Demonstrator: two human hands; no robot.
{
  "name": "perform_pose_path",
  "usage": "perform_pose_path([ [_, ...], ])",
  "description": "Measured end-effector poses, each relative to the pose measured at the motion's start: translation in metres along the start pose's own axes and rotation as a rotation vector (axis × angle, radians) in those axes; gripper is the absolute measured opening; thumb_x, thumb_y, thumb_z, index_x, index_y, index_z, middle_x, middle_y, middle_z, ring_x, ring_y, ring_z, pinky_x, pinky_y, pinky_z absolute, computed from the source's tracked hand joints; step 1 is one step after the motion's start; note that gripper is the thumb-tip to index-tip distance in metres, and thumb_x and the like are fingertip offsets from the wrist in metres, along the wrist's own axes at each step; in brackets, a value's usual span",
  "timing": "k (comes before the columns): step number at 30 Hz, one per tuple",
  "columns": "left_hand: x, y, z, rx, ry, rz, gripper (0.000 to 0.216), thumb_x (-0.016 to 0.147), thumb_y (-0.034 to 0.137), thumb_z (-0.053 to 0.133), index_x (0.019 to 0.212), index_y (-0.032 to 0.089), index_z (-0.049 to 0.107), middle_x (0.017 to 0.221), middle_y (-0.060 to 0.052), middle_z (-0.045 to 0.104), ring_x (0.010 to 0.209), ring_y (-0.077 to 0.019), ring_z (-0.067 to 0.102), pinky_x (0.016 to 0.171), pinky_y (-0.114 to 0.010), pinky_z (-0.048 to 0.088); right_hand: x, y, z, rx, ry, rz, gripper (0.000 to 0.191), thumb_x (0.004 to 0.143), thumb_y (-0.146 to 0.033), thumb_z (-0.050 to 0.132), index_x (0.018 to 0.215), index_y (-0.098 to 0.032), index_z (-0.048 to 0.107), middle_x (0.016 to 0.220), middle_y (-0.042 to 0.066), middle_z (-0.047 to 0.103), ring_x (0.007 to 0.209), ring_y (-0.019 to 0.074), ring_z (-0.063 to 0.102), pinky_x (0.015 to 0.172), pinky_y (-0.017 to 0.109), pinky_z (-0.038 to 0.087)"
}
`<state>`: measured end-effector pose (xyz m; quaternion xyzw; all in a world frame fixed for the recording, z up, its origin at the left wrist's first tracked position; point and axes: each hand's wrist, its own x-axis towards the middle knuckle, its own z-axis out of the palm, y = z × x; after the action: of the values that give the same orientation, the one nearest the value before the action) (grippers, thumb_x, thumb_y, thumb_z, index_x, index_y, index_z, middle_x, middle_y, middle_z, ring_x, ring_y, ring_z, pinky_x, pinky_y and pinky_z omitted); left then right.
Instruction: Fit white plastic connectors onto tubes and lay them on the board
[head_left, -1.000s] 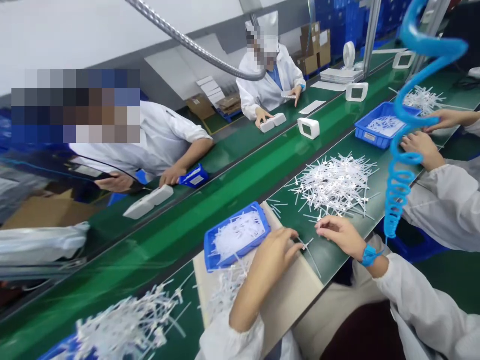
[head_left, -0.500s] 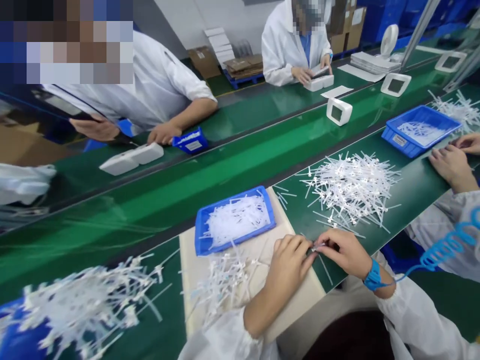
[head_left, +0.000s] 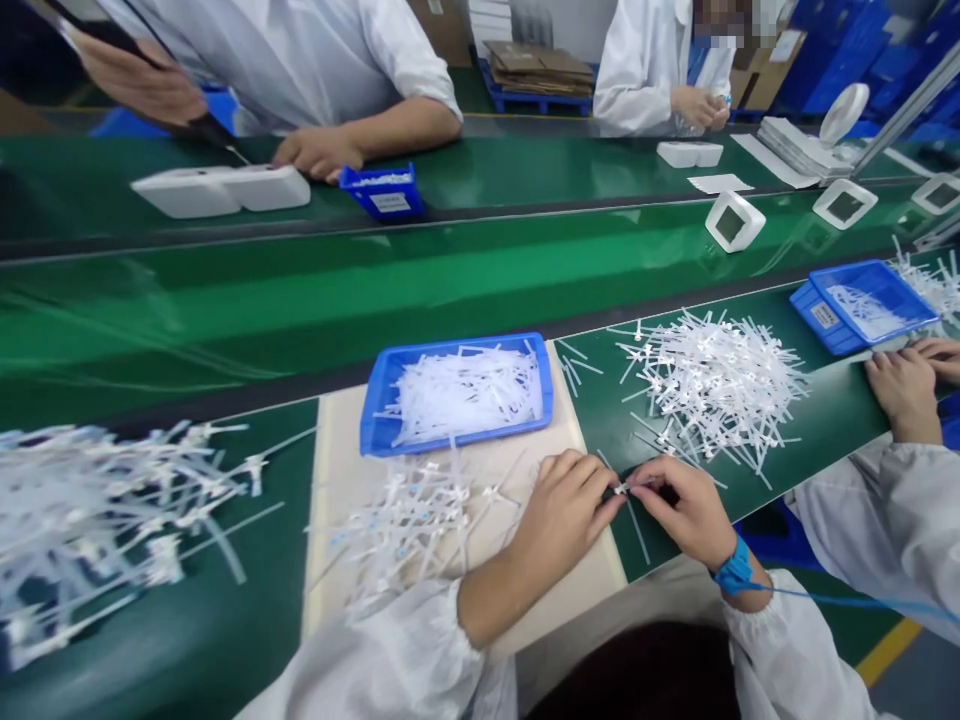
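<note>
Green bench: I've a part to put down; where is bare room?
Bare green bench shows between the right white pile and the neighbour's hand, and between the left white pile and the beige board. Crowded: the board between the blue tray and left forearm, under loose strips.

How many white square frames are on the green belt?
3: nearest frame, beyond the white strip pile; middle frame, further right; far frame, at the right picture edge. Others may be out of view.
</note>
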<state>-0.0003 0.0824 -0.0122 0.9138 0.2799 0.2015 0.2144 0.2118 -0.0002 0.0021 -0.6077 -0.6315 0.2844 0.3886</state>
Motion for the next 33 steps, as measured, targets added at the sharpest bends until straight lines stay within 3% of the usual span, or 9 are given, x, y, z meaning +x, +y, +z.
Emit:
perform_pose_path([
  [21, 0.0027, -0.0004, 0.0024, -0.013, 0.036, 0.003, 0.016, 0.104, 0.033, 0.075, 0.102, 0.020, 0.067, 0.098, -0.004, 0.068, 0.098, -0.0267, 0.055, 0.085, -0.041, 0.036, 0.0025, -0.0019, -0.0015, -0.073, -0.033, -0.026, 0.007, 0.105, -0.022, 0.068, 0.100, -0.025, 0.071, 0.098, 0.003, 0.079, 0.083, 0.0198, 0.073, 0.076, 0.032, 0.056],
  [33, 0.0033, 0.0002, 0.0046, 0.011, 0.060, 0.006, 0.019, 0.107, 0.035, 0.071, 0.098, 0.019, 0.067, 0.095, -0.004, 0.068, 0.096, -0.0260, 0.055, 0.084, -0.041, 0.037, 0.0038, -0.0031, -0.0005, -0.129, -0.029, -0.054, 0.009, 0.107, -0.022, 0.067, 0.111, -0.025, 0.074, 0.100, 0.003, 0.079, 0.087, 0.0204, 0.074, 0.081, 0.032, 0.058],
])
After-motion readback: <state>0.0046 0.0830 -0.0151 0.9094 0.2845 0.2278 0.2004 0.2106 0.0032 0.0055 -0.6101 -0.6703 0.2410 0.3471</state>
